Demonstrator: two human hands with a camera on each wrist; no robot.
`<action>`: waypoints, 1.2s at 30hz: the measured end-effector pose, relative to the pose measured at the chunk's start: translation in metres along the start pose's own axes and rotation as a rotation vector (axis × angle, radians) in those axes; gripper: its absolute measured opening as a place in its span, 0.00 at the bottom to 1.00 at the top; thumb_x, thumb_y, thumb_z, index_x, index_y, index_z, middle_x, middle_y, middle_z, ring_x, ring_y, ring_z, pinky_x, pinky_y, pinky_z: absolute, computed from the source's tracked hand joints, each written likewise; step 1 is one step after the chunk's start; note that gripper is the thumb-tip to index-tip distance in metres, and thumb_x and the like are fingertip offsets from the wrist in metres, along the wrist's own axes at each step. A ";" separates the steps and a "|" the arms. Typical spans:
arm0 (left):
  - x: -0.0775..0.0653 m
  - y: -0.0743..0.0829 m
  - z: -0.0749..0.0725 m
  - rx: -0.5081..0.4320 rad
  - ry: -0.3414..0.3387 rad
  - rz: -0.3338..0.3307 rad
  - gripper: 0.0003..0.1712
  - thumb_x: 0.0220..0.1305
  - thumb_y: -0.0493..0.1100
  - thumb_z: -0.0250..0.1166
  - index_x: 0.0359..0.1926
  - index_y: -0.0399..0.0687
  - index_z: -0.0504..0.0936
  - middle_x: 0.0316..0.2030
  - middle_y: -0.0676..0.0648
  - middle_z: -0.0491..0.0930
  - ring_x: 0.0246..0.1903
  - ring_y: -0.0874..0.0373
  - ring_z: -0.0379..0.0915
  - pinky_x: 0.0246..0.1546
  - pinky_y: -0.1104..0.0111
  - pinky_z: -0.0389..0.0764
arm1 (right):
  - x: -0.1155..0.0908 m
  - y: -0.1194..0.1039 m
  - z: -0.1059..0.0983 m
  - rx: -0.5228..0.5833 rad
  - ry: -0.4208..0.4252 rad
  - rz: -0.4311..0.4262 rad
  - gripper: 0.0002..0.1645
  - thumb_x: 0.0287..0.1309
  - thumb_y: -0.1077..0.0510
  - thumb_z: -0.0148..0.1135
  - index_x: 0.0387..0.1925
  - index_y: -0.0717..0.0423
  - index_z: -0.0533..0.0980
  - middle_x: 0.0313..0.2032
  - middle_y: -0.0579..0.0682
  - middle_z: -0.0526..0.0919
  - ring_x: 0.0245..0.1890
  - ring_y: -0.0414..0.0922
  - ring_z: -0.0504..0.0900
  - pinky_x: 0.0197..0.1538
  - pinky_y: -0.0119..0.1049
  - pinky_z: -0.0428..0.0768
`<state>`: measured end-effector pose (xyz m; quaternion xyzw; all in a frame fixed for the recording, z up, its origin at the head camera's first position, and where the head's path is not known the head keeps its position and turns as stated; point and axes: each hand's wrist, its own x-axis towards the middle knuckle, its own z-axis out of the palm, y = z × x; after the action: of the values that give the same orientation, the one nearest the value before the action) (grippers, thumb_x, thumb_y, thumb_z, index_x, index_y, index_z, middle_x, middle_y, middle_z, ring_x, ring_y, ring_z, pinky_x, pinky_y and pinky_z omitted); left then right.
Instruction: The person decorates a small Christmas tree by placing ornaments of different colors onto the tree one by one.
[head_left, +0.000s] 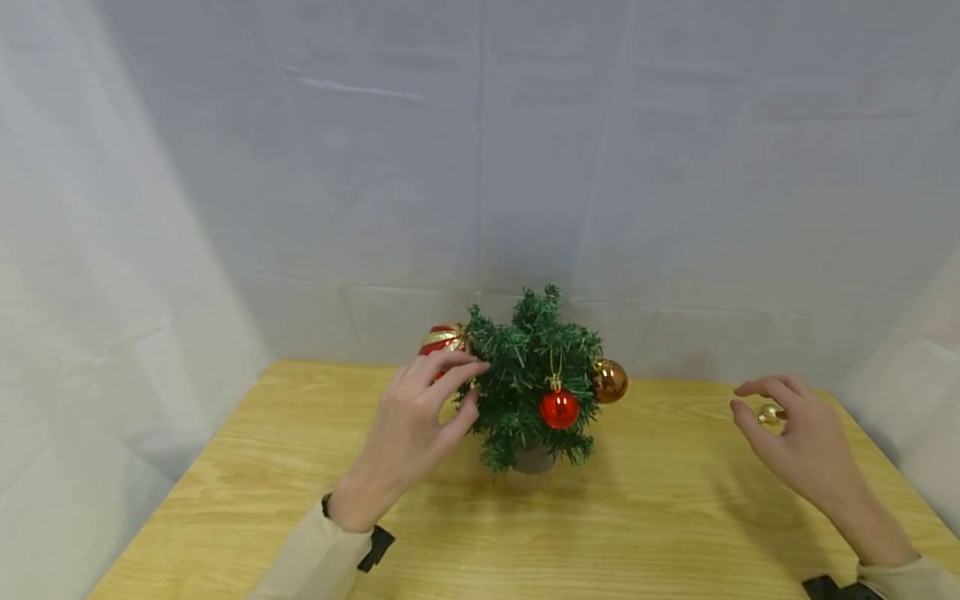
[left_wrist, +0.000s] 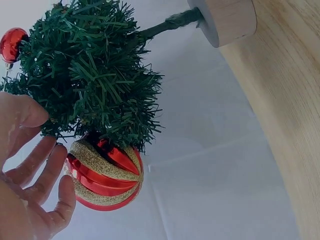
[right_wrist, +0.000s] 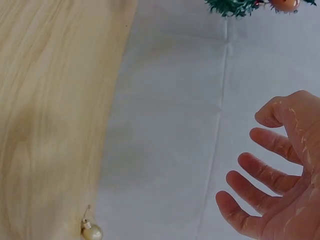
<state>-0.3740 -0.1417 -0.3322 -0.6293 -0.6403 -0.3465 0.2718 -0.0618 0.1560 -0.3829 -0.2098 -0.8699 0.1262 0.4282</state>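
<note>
A small artificial Christmas tree (head_left: 525,358) stands upright on the table. At its left side, my left hand (head_left: 416,417) has loosely bent fingers apart from the thumb, close to the branches. A red bauble with gold glitter stripes (left_wrist: 105,175) hangs just beyond those fingers; no firm grip on it shows. On the front hangs a shiny red bauble (head_left: 559,409), and a copper-brown bauble (head_left: 611,381) hangs at the right. Far to the right, my right hand (head_left: 806,437) hovers with relaxed fingers, holding nothing. A small gold bauble (right_wrist: 92,232) lies on the table near that hand, partly hidden in the head view.
The tree has a round wooden base (left_wrist: 230,20). Beneath everything is a light wood-grain table (head_left: 637,517), its far edge close to a pale fabric backdrop (head_left: 480,167). Dark bands circle both wrists.
</note>
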 end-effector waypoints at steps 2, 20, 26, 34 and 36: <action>0.000 0.000 0.000 0.005 0.007 0.009 0.16 0.63 0.36 0.68 0.52 0.49 0.87 0.50 0.48 0.84 0.47 0.52 0.80 0.45 0.57 0.81 | -0.002 0.005 0.000 -0.002 -0.018 0.029 0.08 0.60 0.65 0.69 0.42 0.57 0.84 0.45 0.56 0.82 0.40 0.13 0.64 0.38 0.14 0.67; 0.001 0.005 0.007 0.328 0.119 0.241 0.12 0.58 0.39 0.75 0.45 0.52 0.91 0.41 0.49 0.86 0.40 0.54 0.82 0.41 0.58 0.77 | -0.008 0.032 -0.005 -0.086 -0.102 0.120 0.10 0.65 0.57 0.66 0.45 0.58 0.84 0.45 0.59 0.82 0.41 0.16 0.63 0.32 0.23 0.69; 0.000 0.006 0.010 0.362 0.134 0.259 0.14 0.59 0.39 0.75 0.46 0.53 0.90 0.42 0.49 0.86 0.41 0.53 0.82 0.44 0.56 0.76 | -0.011 0.051 -0.006 -0.102 -0.137 0.126 0.10 0.65 0.58 0.65 0.44 0.59 0.84 0.46 0.63 0.82 0.42 0.40 0.75 0.30 0.27 0.72; 0.000 0.006 0.012 0.366 0.137 0.267 0.16 0.58 0.39 0.75 0.48 0.53 0.89 0.44 0.49 0.85 0.43 0.53 0.80 0.45 0.55 0.76 | -0.018 0.081 -0.006 -0.148 -0.232 0.129 0.16 0.67 0.56 0.63 0.49 0.63 0.82 0.47 0.70 0.80 0.32 0.52 0.77 0.30 0.40 0.71; -0.001 0.006 0.012 0.365 0.138 0.268 0.16 0.58 0.39 0.75 0.49 0.53 0.89 0.44 0.49 0.85 0.43 0.53 0.80 0.45 0.55 0.76 | -0.020 0.087 -0.006 -0.159 -0.262 0.142 0.18 0.68 0.55 0.62 0.51 0.65 0.81 0.48 0.72 0.80 0.29 0.49 0.76 0.30 0.42 0.71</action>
<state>-0.3674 -0.1329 -0.3394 -0.6239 -0.5830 -0.2281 0.4677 -0.0239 0.2236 -0.4278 -0.2855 -0.9086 0.1130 0.2832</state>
